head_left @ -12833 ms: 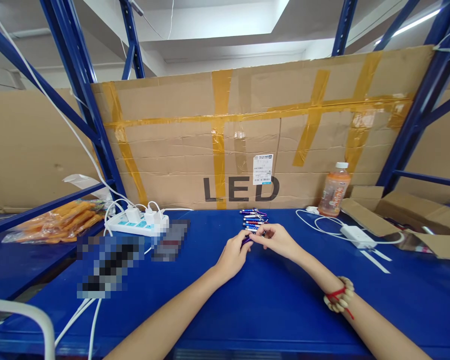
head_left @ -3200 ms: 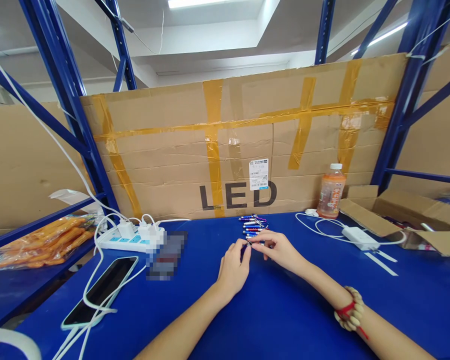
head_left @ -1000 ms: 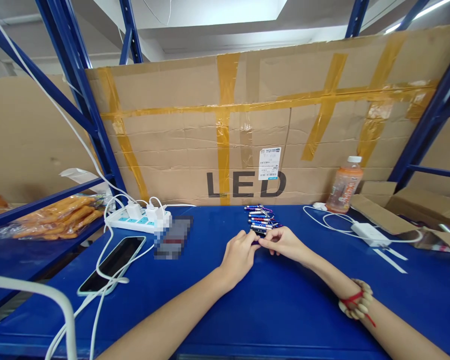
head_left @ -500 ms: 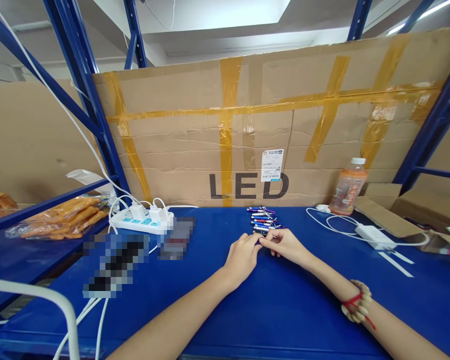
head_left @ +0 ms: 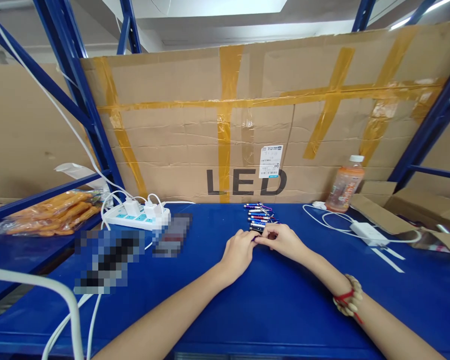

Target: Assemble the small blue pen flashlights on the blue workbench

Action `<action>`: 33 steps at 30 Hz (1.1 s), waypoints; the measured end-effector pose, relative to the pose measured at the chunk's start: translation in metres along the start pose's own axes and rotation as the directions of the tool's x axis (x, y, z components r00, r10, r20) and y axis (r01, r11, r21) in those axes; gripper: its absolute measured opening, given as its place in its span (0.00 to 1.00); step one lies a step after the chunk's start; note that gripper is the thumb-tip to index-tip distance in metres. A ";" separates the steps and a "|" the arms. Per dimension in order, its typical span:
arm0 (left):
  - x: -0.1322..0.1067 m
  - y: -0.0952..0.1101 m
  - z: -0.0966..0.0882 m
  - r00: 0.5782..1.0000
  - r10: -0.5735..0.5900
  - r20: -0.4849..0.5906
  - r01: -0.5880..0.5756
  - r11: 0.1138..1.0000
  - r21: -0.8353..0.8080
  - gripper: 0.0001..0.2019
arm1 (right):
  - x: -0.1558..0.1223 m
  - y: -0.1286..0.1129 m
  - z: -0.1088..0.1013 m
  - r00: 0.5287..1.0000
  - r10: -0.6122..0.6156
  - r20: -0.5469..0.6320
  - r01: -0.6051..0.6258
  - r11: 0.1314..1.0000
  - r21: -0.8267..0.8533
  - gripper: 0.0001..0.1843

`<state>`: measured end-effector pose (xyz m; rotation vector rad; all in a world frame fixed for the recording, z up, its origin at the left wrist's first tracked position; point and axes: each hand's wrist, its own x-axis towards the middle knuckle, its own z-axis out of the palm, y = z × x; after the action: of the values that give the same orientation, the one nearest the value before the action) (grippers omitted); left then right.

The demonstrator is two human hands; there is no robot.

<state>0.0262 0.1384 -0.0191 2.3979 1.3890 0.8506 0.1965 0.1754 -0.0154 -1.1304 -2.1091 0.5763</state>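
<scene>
My left hand (head_left: 238,252) and my right hand (head_left: 281,241) meet at the fingertips on the blue tabletop (head_left: 270,305). Both are closed in a pinch on a small purple item (head_left: 254,239) between them, mostly hidden by the fingers. Just beyond the fingers lies a row of several small keychain flashlights (head_left: 258,216), blue, red and silver, side by side. My right wrist wears a bead bracelet (head_left: 347,300) with a red cord.
A taped cardboard sheet marked LED (head_left: 247,135) stands behind. A white power strip (head_left: 137,217) with chargers and cables sits left. An orange drink bottle (head_left: 344,184), a white adapter (head_left: 367,231) with cable and an open carton (head_left: 416,215) are at the right. Orange packets (head_left: 48,212) lie on the left shelf.
My hands have stayed together at the near end of the flashlight row; the fingers shifted slightly, and the view moved a little.
</scene>
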 end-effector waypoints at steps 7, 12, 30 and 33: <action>0.004 0.003 0.001 0.999 -0.050 0.012 0.050 0.999 -0.007 0.13 | 0.002 -0.002 -0.018 0.988 -0.119 0.097 0.135 0.974 -0.181 0.13; 0.006 0.003 0.000 0.999 -0.046 0.020 0.046 0.999 -0.010 0.12 | 0.002 -0.006 -0.025 0.986 -0.152 0.067 0.165 0.930 -0.330 0.11; 0.005 0.001 0.005 0.997 0.044 -0.067 -0.047 0.998 -0.043 0.13 | -0.001 0.005 -0.015 0.977 -0.196 -0.078 0.210 0.934 0.287 0.21; 0.004 -0.002 0.007 0.994 0.097 -0.055 -0.104 0.982 -0.155 0.12 | -0.001 0.002 -0.015 0.982 -0.182 -0.043 0.185 0.913 0.364 0.22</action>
<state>0.0305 0.1437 -0.0237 2.3570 1.1764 1.0092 0.2088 0.1770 -0.0069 -0.7144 -1.9652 0.8309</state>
